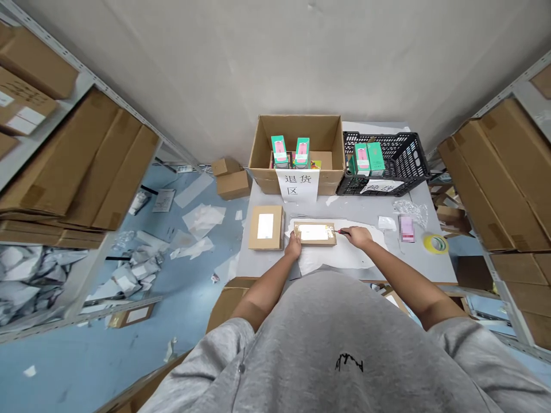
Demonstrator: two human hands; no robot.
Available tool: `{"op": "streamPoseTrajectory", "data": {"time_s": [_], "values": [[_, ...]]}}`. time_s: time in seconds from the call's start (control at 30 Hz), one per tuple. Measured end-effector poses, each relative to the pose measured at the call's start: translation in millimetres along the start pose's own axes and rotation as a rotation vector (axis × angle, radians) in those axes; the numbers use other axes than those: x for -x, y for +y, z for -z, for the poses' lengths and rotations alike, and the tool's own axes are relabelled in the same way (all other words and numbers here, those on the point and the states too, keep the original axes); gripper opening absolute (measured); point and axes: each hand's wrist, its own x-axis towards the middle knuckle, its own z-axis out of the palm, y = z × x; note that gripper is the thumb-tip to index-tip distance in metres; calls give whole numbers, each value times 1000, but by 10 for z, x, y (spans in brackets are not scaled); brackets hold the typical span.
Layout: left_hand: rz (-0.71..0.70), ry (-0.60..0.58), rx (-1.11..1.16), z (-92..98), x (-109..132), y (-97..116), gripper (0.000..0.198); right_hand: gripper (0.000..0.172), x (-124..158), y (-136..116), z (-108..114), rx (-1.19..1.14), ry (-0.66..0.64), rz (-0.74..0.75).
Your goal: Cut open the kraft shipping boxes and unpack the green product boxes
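Note:
My left hand (293, 246) grips the left end of a small cardboard box (316, 241) that carries a white label and clear tape. Closed around a slim box cutter (343, 232) with a red and black handle, my right hand (359, 236) is just right of that box. The cutter's tip meets the box's right end; whether it has gone into the tape is too small to tell. Under the box lies a white sheet or mailer bag (344, 261). A squarer cardboard box (257, 241) with a white label sits left of my left hand.
At the table's back stand an open carton (258, 180) and a black crate (419, 152), both holding green boxes. Yellow tape (435, 244), a pink packet (406, 228) and clear plastic (415, 212) lie to the right. Shelves with cartons flank both sides; paper litters the floor.

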Motion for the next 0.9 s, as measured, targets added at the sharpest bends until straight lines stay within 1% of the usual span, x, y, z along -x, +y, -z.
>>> {"op": "streamPoseTrajectory", "data": {"time_s": [0.07,0.13,0.2,0.23,0.3,0.33,0.4,0.47,0.5,0.6,0.77,0.9], "values": [[7,10,-3,-4,17,14,63,45,-25,-39,-5,-63,22,32],[12,16,-16,-16,49,28,66,46,-92,-142,-13,-89,19,62],[1,72,-82,-27,91,49,70,46,-181,-284,-18,-76,-15,85],[-30,118,-139,-27,111,66,73,47,-227,-355,-21,-64,-32,97],[-157,195,-279,-9,135,112,77,48,-304,-469,-26,-46,-50,113],[-243,200,-345,8,135,142,79,48,-333,-504,-29,-42,-53,119],[-397,134,-438,53,109,209,84,49,-368,-526,-42,-36,-53,128],[-471,60,-475,88,61,275,89,49,-378,-502,-63,-35,-53,136],[-477,47,-478,94,36,301,88,49,-378,-484,-74,-37,-52,141],[-439,52,-464,64,-14,346,83,49,-374,-447,-105,-53,-47,142],[-400,14,-495,-28,-38,327,96,48,-388,-491,-82,-13,-69,139],[-380,4,-523,-44,-72,314,98,49,-360,-491,-25,40,-93,130]]}}
